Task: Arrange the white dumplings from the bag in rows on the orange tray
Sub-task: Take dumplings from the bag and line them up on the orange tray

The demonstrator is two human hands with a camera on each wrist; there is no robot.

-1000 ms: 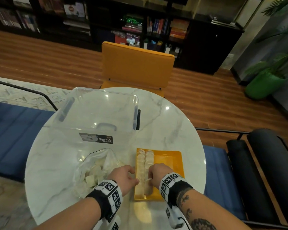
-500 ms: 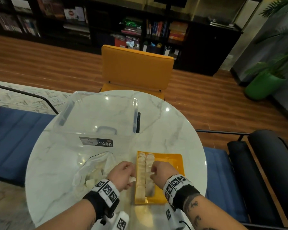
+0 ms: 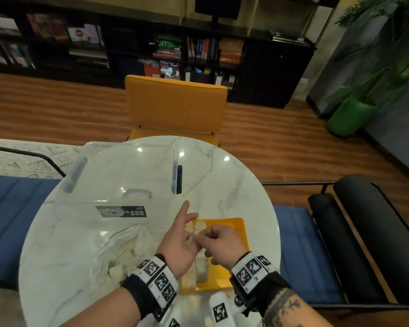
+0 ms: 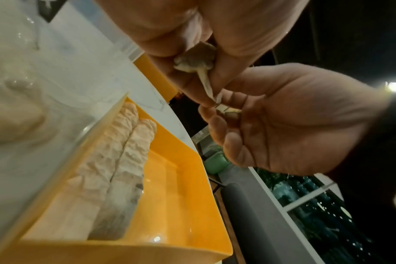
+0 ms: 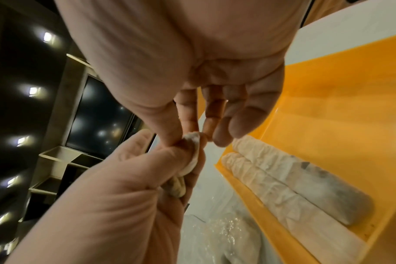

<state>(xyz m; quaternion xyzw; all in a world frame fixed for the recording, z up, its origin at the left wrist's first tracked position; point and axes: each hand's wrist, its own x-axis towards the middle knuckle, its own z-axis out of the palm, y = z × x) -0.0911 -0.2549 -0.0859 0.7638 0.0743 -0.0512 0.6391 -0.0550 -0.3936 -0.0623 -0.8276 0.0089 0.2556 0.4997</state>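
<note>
1. Orange tray [image 3: 237,234] lies on the marble table [image 3: 222,180] with two rows of dumplings [image 4: 124,157] along its left side; the hands hide much of both rows in the head view.
2. Left hand [image 3: 178,244] pinches one dumpling [image 4: 193,59] above the tray; index finger straight.
3. Right hand [image 3: 222,244] nips that dumpling's edge between thumb and fingertips.
4. Clear bag [image 3: 123,251] lies just left of the tray; its contents are blurred.

Left hand [image 3: 178,241] and right hand [image 3: 222,244] raised, fingertips meeting, both pinching
</note>
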